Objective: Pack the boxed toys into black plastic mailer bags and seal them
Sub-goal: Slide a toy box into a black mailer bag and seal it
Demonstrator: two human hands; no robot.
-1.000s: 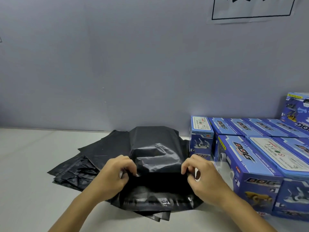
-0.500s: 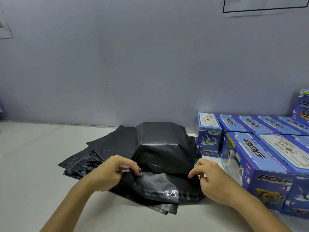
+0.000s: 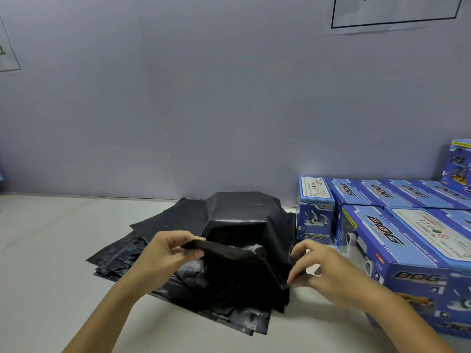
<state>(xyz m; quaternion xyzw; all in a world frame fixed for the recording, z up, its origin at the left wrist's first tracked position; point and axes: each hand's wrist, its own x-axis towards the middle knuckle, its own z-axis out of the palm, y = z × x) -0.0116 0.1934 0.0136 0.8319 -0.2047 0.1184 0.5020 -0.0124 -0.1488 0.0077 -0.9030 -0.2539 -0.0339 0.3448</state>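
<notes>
The head view shows your two hands busy with one shiny black plastic mailer bag [image 3: 239, 225] in the middle of the pale table [image 3: 51, 250]. The bag has a boxy lump inside, so one toy box looks packed already. It sits on top of a messy pile of flat black empty bags [image 3: 132, 253], close to the grey wall [image 3: 204, 98].

Your left hand [image 3: 163, 253] pinches the left end of the bag's open flap [image 3: 237, 253] between thumb and fingers. Your right hand [image 3: 328, 268] has curled fingers pinching the right end of that flap, down near the table. So both hands are holding the flap, and the bag is not shut tight yet, I think.

What is left? You need to press the flap down so it sticks. Then there are many more blue cardboard toy boxes with "DOG" printed on them [image 3: 397, 250] waiting just to the right of the bag. Each of those needs its own bag, so most of the job is to come.

Half a second ago the flap lay low and flat toward you, and you could see a shiny strip along its edge. Now the flap is lifted and folded up toward the lump. Your left hand is higher, and your right hand has slid out to the flap's corner.
</notes>
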